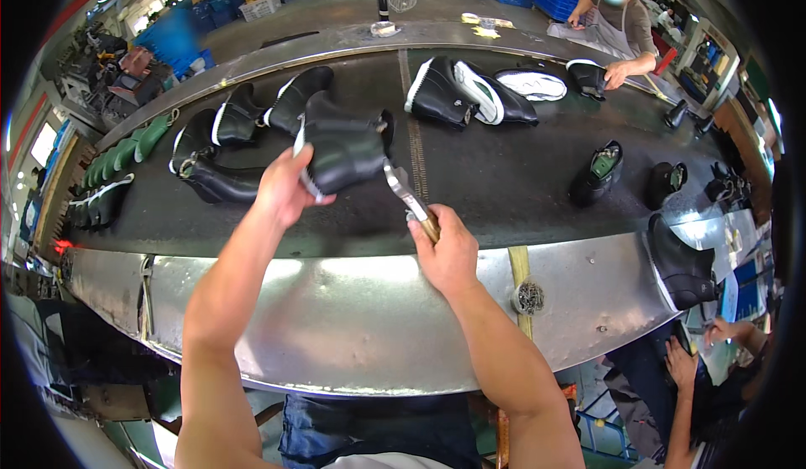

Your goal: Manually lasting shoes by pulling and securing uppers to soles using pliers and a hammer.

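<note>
My left hand [285,185] grips a black ankle boot upper [342,143] by its white-edged end, fingers and thumb closed around it. The boot is tilted on its side above the dark belt. In my right hand [448,252] is a tool [405,185] with a curved bright metal head and a brown handle. Its metal tip comes right up to the boot's lower right side; whether it touches cannot be told. Behind and left of the held boot, more black boots [238,116] lie on the belt, one long one [220,182] close to my left wrist.
Beyond stand black boots with white edges [441,93]; green shoe lasts [153,140] lie far left. A clear tub of small metal pieces [529,298] sits on the metal ledge [369,318], a boot [678,263] to its right. Across the belt, a co-worker's hand [620,73] touches another boot.
</note>
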Motion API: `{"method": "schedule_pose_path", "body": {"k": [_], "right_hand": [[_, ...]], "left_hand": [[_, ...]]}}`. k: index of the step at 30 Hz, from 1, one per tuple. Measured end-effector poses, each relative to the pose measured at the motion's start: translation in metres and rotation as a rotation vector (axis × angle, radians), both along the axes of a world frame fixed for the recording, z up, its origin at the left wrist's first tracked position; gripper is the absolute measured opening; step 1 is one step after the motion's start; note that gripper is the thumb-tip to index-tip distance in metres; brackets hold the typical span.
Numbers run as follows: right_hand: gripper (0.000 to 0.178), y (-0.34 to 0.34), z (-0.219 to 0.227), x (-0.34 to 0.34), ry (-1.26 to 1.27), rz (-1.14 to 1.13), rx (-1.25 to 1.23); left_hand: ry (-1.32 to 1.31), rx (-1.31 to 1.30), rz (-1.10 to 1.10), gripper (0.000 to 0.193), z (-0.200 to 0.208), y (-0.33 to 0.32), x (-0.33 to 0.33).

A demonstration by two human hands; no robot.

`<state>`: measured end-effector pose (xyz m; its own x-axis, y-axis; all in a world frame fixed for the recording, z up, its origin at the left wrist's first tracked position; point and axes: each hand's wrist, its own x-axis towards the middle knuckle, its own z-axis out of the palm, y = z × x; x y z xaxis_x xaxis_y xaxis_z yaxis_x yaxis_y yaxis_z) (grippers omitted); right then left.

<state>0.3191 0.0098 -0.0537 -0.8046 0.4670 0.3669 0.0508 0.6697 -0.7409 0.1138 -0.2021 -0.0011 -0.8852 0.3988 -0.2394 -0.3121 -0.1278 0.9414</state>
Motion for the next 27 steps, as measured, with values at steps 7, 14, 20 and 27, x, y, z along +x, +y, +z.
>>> {"method": "schedule_pose_path", "body": {"k": [7, 14, 20, 27], "right_hand": [[0.04, -0.004, -0.006, -0.004, 0.014, -0.026, -0.008], [0.039, -0.007, -0.009, -0.011, 0.083, -0.026, -0.011], [0.04, -0.008, -0.019, -0.008, 0.138, 0.039, 0.082], [0.04, -0.022, -0.003, 0.003, 0.216, -0.052, 0.087]], "left_hand": [[0.783, -0.562, -0.298, 0.076, 0.026, -0.108, 0.256], [1.209, -1.357, -0.379, 0.106, 0.064, -0.13, 0.237], [0.759, -1.212, -0.688, 0.113, 0.066, -0.14, 0.185], [0.805, -1.085, -0.424, 0.104, 0.048, -0.168, 0.217]]}}
